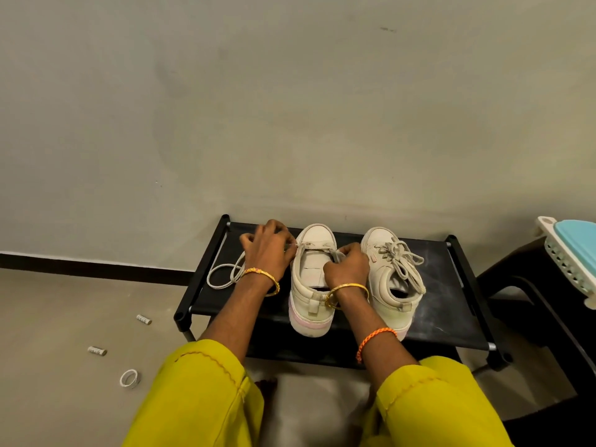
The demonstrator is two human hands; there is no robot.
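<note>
Left hand [267, 250] and right hand [346, 266] each pinch the lace [219, 287] at the shoe [309, 285] between them, its toe pointing away, slack looping out beyond the left hand.

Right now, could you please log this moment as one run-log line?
action: lacing sneaker; left grip: pinches lace; right grip: holds lace at eyelets; second sneaker: laced; surface: black rack
</note>
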